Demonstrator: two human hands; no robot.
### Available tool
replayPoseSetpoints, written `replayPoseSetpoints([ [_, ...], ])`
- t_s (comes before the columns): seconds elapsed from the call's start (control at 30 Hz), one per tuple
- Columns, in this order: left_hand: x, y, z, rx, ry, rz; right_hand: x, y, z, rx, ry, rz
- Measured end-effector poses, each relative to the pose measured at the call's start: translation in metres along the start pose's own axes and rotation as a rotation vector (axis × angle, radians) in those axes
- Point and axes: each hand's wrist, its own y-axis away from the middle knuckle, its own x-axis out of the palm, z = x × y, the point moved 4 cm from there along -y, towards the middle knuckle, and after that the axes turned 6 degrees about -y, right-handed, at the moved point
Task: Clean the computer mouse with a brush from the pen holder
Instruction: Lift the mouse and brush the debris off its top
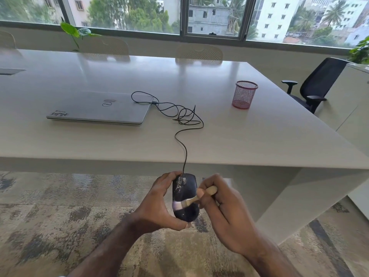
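Left hand (159, 200) curled round the black computer mouse (185, 198), fingers over its far end, thumb under its near end, holding it in the air in front of the table edge, above the patterned carpet (60, 216); pale specks across the mouse's top. Right hand (221, 208) just beside it, fingers pinching the wooden handle of a small brush (191, 199), bristles laid on the left side of the mouse's back, handle pointing up to the right. Thin black cable (185, 148) rising from the mouse's front over the edge of the white table (259, 140), looping in a loose tangle and reaching the right side of the closed silver laptop (99, 108), which lies flat on the left part of the tabletop. Pink mesh pen holder (244, 94) upright farther right, well apart from laptop and cable, nothing visible inside. Black office chair (315, 84) beyond the table's right corner. Pale chairs (198, 53) tucked along the far side, windows (213, 15) behind showing trees and buildings
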Motion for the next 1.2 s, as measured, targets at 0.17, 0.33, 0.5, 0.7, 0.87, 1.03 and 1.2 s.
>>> replayPoseSetpoints([
  [0.17, -0.001, -0.001, -0.001, 0.000, -0.001, 0.001, -0.010, -0.004, 0.002, 0.017, -0.037, -0.161],
  [0.33, 0.001, -0.001, -0.001, 0.007, -0.006, 0.006, -0.001, -0.004, 0.000, 0.025, 0.022, -0.067],
  [0.5, 0.002, -0.001, 0.000, 0.002, -0.009, 0.005, -0.002, -0.005, 0.003, 0.026, -0.042, -0.111],
  [0.7, 0.002, 0.001, 0.002, -0.013, 0.005, 0.017, -0.003, -0.007, 0.001, 0.048, 0.069, -0.114],
  [0.87, 0.004, 0.002, 0.003, 0.003, -0.008, 0.014, 0.001, -0.007, 0.002, 0.026, 0.010, -0.096],
  [1.03, 0.003, 0.001, 0.003, 0.020, 0.010, 0.008, -0.003, -0.009, -0.001, 0.045, 0.029, -0.201],
  [1.2, 0.004, 0.001, 0.003, 0.038, -0.015, -0.004, 0.002, -0.007, -0.001, 0.055, 0.009, -0.108],
])
